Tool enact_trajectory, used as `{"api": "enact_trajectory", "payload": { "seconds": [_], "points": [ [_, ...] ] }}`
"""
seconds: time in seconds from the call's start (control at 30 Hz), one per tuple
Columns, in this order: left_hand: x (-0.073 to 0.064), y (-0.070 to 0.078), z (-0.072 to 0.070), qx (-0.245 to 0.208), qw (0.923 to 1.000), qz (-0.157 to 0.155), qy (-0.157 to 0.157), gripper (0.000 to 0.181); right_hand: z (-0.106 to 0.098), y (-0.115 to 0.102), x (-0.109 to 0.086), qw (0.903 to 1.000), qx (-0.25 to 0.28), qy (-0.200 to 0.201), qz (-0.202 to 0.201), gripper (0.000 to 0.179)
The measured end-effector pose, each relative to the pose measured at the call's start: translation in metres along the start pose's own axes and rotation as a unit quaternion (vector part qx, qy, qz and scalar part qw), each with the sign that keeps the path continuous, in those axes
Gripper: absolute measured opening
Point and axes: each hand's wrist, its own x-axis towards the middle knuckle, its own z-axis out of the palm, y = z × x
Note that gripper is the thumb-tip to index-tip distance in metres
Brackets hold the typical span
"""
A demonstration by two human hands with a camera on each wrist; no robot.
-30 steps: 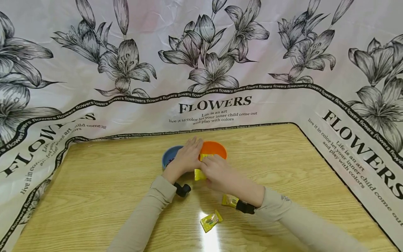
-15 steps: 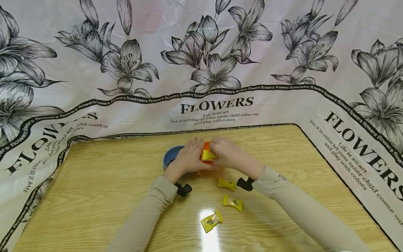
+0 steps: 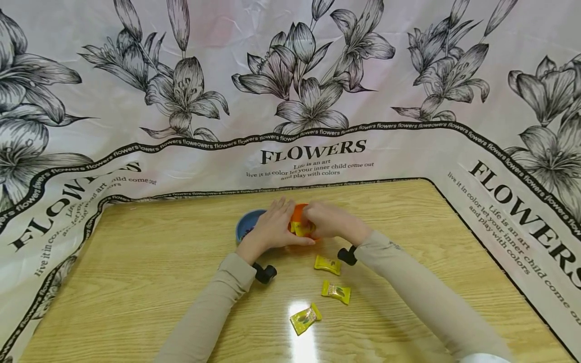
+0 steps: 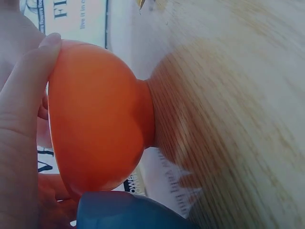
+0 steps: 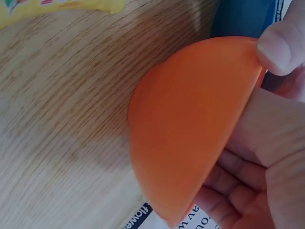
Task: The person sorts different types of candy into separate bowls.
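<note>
An orange bowl (image 3: 297, 214) with a narrow foot stands on the table, several small yellow packets (image 3: 299, 228) inside it. My left hand (image 3: 272, 227) grips its left side, thumb along the near rim and fingers towards the far rim. In the left wrist view the bowl's outer wall (image 4: 97, 119) faces the camera. My right hand (image 3: 329, 222) reaches over the right rim, fingers curled and partly inside. The right wrist view shows the bowl (image 5: 190, 119) hiding those fingertips, so whether they pinch a packet is unclear. Left of it, a blue bowl (image 3: 247, 222) holds small dark pieces.
Three yellow packets lie on the wooden table (image 3: 159, 282) in front of the bowls: one near the right wrist (image 3: 327, 264), a middle packet (image 3: 336, 292), and the nearest packet (image 3: 305, 319). A flower-printed cloth (image 3: 308, 111) hangs behind and at both sides.
My right hand has shifted from the front of the orange bowl up over its right side. A yellow packet at its fingers now sits lower inside the bowl. The left hand stays put.
</note>
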Motion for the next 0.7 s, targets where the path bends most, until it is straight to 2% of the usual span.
{"api": "enact_trajectory", "payload": {
  "seconds": [0.13, 0.27, 0.5, 0.7],
  "points": [
    [-0.0003, 0.0001, -0.0005, 0.004, 1.0000, -0.002, -0.006, 0.125, 0.0021, 0.0008, 0.0046, 0.9991, 0.016, -0.039, -0.004, 0.013],
    [-0.0001, 0.0005, -0.0014, 0.001, 0.9999, -0.006, -0.010, 0.126, 0.0029, 0.0009, 0.0062, 0.9982, 0.019, -0.056, 0.005, 0.018],
    [-0.0005, 0.0015, -0.0023, 0.000, 0.9999, -0.010, -0.011, 0.125, 0.0025, 0.0002, 0.0054, 0.9979, 0.014, -0.061, 0.020, 0.016],
    [-0.0008, 0.0020, -0.0020, -0.001, 0.9999, -0.008, -0.009, 0.124, 0.0015, 0.0002, 0.0031, 0.9989, 0.015, -0.045, 0.002, 0.010]
  ]
}}
